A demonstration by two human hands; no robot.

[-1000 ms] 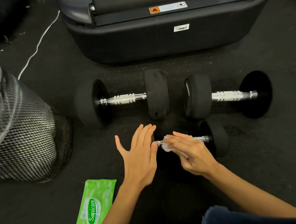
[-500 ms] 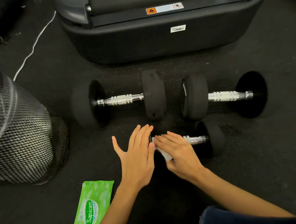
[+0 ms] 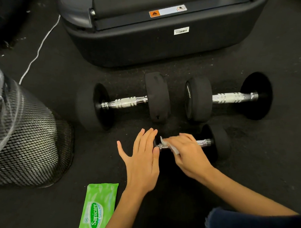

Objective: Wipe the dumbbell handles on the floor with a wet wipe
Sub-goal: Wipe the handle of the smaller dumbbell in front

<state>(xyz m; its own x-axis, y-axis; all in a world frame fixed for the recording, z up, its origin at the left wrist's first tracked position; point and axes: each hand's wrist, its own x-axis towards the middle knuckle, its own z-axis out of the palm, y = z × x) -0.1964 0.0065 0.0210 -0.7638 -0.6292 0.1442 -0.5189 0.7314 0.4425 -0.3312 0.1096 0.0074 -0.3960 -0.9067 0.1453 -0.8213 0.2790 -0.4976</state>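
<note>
While the person crouched over the dark floor (image 3: 266, 165), three dumbbells lay in front of them, each with a chrome handle between two black heads. Two larger ones sat end to end in the far row: the left dumbbell (image 3: 124, 102) and the right dumbbell (image 3: 230, 97), their inner heads just beside each other. One small dumbbell (image 3: 206, 143) lay nearer, just below the gap between the pair, and both hands were on it. The left hand (image 3: 143, 159) was flat and open, fingers together and thumb spread, its palm laid against the small dumbbell's left head, which it mostly hid. The right hand (image 3: 188, 151) was curled over the handle, pinching a single white wet wipe (image 3: 169, 145) against the chrome; a corner of the wipe stuck up near the left hand's fingertips, and another fold showed under the right fingers. Only the right stretch of that handle was bare, next to its right head. One green pack of wipes (image 3: 98, 209) lay flat on the floor near the left forearm. One black mesh bin (image 3: 29, 147) with a clear liner stood well to the left. Beyond the far row sat the dark base of one large machine (image 3: 159, 49) bearing two stickers, and one white cord (image 3: 39, 49) ran along the floor beside it. A bit of dark blue cloth (image 3: 245, 227) showed at the lower right.
</note>
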